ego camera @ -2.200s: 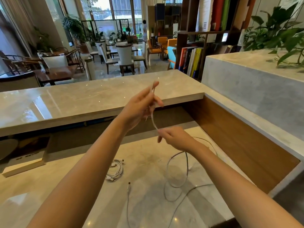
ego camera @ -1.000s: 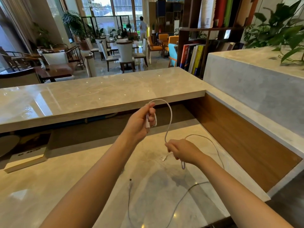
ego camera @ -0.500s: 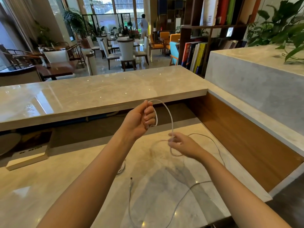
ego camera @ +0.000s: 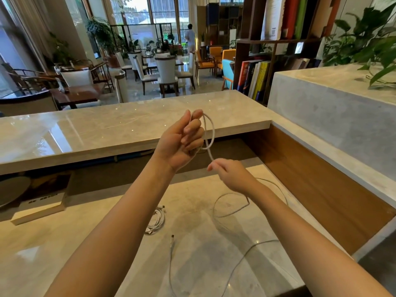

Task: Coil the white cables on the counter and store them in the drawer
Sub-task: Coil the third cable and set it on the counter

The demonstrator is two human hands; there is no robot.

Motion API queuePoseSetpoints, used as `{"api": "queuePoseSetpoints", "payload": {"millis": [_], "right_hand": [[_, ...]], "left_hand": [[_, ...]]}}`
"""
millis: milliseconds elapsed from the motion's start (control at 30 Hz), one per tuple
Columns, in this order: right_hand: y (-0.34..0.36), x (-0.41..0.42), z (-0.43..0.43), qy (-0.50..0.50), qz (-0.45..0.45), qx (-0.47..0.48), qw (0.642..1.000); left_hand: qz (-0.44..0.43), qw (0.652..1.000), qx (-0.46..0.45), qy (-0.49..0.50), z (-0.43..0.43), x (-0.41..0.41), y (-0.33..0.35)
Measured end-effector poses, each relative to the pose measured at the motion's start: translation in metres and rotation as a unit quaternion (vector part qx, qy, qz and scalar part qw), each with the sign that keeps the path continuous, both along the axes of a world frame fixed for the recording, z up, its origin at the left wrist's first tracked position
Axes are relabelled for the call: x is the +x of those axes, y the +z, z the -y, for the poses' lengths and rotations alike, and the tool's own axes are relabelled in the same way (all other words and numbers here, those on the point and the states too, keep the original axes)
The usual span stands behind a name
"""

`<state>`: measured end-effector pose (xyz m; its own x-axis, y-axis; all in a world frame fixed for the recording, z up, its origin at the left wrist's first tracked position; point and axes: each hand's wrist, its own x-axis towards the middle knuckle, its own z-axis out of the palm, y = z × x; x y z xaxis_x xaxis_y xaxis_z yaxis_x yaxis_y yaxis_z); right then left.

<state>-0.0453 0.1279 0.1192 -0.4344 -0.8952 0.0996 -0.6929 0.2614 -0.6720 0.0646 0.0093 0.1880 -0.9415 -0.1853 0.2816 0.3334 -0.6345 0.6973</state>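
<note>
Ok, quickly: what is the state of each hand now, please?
Left hand: closed, fingers curled round a loop of the white cable.
Right hand: closed, pinching the same cable just below the loop.

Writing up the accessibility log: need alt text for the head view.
A person's left hand holds a small loop of white cable above a marble counter, while the right hand pinches the same cable just below the loop. The rest of it trails loose on the counter, near a coiled bundle and a loose plug end.
</note>
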Motion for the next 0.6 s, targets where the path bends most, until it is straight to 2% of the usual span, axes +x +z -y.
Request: {"api": "queuePoseSetpoints", "payload": {"millis": [67,133,167,200,267,300,333,367,400,433,467,500,533,600], "right_hand": [[0.002,0.009,-0.001,0.039,-0.068,0.014,0.997],[0.007,0.016,-0.002,0.044,-0.142,0.010,0.989],[0.010,0.018,-0.003,0.040,-0.176,0.004,0.984],[0.012,0.019,-0.005,0.034,-0.207,-0.002,0.978],[0.017,0.016,-0.009,0.016,-0.261,-0.023,0.965],[0.021,0.014,-0.011,0.008,-0.278,-0.032,0.960],[0.025,0.010,-0.015,0.003,-0.286,-0.037,0.957],[0.031,0.004,-0.018,0.000,-0.288,-0.040,0.957],[0.037,-0.002,-0.020,0.001,-0.284,-0.039,0.958],[0.042,-0.009,-0.022,0.006,-0.273,-0.041,0.961],[0.047,-0.016,-0.023,0.017,-0.250,-0.047,0.967],[0.050,-0.022,-0.024,0.030,-0.208,-0.061,0.976],[0.052,-0.025,-0.024,0.043,-0.147,-0.078,0.985],[0.049,-0.024,-0.023,0.074,-0.016,-0.097,0.992]], "left_hand": [[0.045,0.979,-0.152,0.128,0.001,-0.003,-0.005],[0.098,0.919,-0.313,0.219,0.001,-0.004,-0.015],[0.122,0.878,-0.389,0.252,0.001,-0.005,-0.020],[0.145,0.822,-0.472,0.284,0.000,-0.006,-0.026],[0.181,0.673,-0.636,0.330,0.000,-0.006,-0.037],[0.195,0.617,-0.685,0.335,0.000,-0.006,-0.041],[0.216,0.598,-0.702,0.322,0.001,-0.004,-0.044],[0.240,0.620,-0.693,0.280,0.002,-0.001,-0.044],[0.265,0.676,-0.655,0.208,0.002,0.003,-0.042],[0.279,0.747,-0.593,0.113,0.003,0.009,-0.039],[0.269,0.812,-0.518,0.019,0.004,0.015,-0.036],[0.239,0.861,-0.446,-0.047,0.006,0.020,-0.034],[0.201,0.898,-0.380,-0.091,0.007,0.023,-0.033],[0.125,0.941,-0.272,-0.155,0.007,0.025,-0.034]]}}
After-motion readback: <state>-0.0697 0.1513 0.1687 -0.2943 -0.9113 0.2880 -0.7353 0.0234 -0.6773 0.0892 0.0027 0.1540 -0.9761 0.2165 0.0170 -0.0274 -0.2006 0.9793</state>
